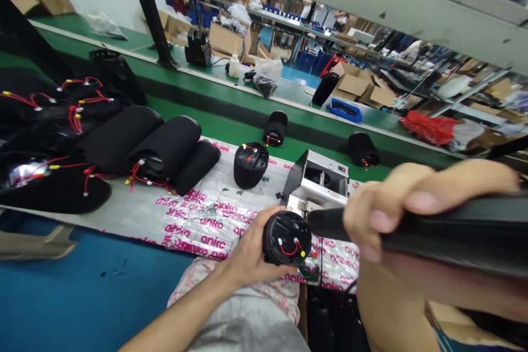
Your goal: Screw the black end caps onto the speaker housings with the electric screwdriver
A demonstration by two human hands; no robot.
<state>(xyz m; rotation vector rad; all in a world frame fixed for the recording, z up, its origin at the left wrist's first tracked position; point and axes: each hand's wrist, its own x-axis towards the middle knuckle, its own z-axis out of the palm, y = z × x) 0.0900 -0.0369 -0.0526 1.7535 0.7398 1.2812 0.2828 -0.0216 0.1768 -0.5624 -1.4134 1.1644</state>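
My left hand (249, 250) is wrapped round a black round speaker unit (287, 237) with red wires and a yellow connector showing at its open end. It holds the unit over my lap at the bench edge. My right hand (383, 209) grips a long black power tool (454, 231) close to the camera. The tool's nose points left and touches the unit's right side. A metal jig (319, 181) stands just behind the unit.
Several black fabric-covered speaker bodies (169, 146) with red wiring lie at the left on a printed plastic sheet (198, 225). One open unit (250, 164) stands mid-bench. More units sit on the green conveyor (231, 121). Cardboard boxes (226, 38) and shelves fill the background.
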